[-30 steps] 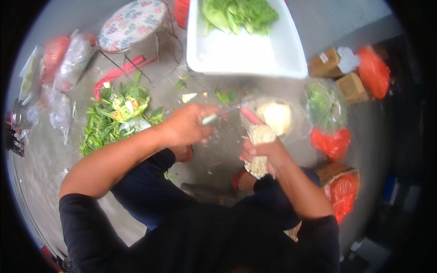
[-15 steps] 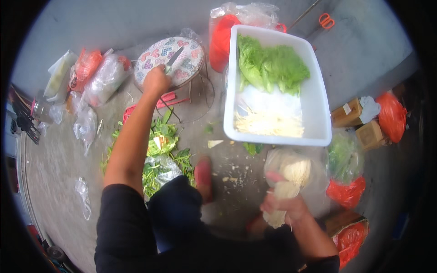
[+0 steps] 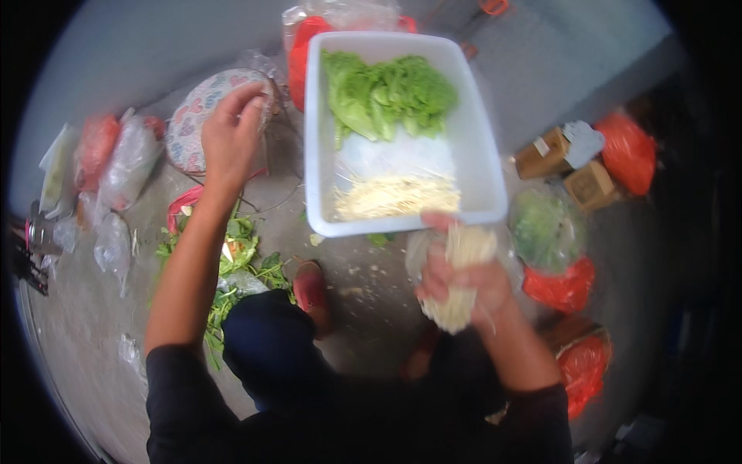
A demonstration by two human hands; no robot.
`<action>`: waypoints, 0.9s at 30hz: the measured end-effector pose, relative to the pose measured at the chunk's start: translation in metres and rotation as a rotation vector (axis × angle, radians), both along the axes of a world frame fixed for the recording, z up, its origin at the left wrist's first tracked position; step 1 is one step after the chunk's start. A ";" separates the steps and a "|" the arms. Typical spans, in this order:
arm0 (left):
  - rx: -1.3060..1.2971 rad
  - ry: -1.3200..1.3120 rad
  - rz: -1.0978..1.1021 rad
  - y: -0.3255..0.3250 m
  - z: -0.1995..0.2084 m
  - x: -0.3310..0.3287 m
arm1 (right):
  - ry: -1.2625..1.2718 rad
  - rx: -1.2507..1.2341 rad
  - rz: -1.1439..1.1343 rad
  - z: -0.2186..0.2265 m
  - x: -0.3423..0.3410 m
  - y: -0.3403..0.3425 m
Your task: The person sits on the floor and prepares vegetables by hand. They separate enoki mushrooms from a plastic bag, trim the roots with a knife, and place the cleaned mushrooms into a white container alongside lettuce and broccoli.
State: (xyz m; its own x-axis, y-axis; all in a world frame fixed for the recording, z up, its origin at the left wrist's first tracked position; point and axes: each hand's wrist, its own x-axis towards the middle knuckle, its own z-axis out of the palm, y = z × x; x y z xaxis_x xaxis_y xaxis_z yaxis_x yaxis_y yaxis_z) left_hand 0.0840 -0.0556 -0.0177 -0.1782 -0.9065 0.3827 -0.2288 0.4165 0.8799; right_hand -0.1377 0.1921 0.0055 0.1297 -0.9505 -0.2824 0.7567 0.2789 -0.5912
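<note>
My right hand (image 3: 491,290) is wrapped round a pale bunch of enoki mushrooms (image 3: 471,246), just off the near edge of a white plastic tub (image 3: 402,226). Inside the tub, green lettuce leaves (image 3: 390,97) lie at the far end and loose enoki strands (image 3: 398,197) at the near end. Over a round, heart-patterned stool (image 3: 185,127) is my left hand (image 3: 232,135), its fingers bent and apart with nothing visible in them. No knife shows now; the hand covers part of the stool.
Vegetable trimmings (image 3: 239,251) litter the floor by my foot (image 3: 311,290). Filled plastic bags (image 3: 131,166) stand at the left. On the right are a bag of greens (image 3: 545,224), cardboard boxes (image 3: 591,185) and red bags (image 3: 627,155). Orange-handled scissors (image 3: 495,6) are at the top.
The knife that my left hand held over the stool is no longer visible, and that hand has loosened. My right hand has raised the enoki bunch toward the tub. The view has shifted right.
</note>
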 end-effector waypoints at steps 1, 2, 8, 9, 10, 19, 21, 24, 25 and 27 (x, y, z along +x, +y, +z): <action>0.116 0.091 -0.188 0.039 0.024 -0.022 | 0.034 -0.034 -0.030 0.010 -0.005 -0.009; 0.187 0.131 -0.332 0.069 0.035 -0.039 | 0.063 -0.075 -0.046 0.019 -0.008 -0.021; 0.686 0.513 -0.557 0.125 0.042 -0.106 | 0.141 -0.078 -0.171 0.020 -0.008 -0.087; 0.709 0.555 -0.541 0.121 0.033 -0.114 | 0.218 -0.100 -0.161 0.021 -0.010 -0.088; 0.730 0.592 -0.514 0.117 0.025 -0.118 | 0.283 -0.103 -0.170 0.021 -0.008 -0.092; 1.052 0.862 -0.636 0.096 0.004 -0.127 | 0.667 0.046 -0.275 -0.001 -0.001 -0.127; 1.024 0.884 -0.620 0.096 0.005 -0.127 | 0.681 -0.001 -0.339 -0.011 -0.004 -0.137; 1.020 0.895 -0.549 0.093 0.002 -0.127 | 0.623 -0.001 -0.414 -0.016 -0.005 -0.140; 1.042 0.917 -0.533 0.091 -0.001 -0.126 | 0.588 0.009 -0.433 -0.017 -0.004 -0.140; 1.067 0.941 -0.484 0.088 -0.008 -0.125 | 0.571 0.017 -0.418 -0.019 -0.005 -0.135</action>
State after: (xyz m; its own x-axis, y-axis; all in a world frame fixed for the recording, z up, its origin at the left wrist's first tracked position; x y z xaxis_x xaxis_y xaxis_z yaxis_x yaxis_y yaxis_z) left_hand -0.0414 0.0320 -0.0259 -0.6055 -0.7525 -0.2591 0.5452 -0.6294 0.5537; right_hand -0.1428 0.0571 -0.0136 -0.4181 -0.8832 -0.2124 0.3757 0.0448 -0.9257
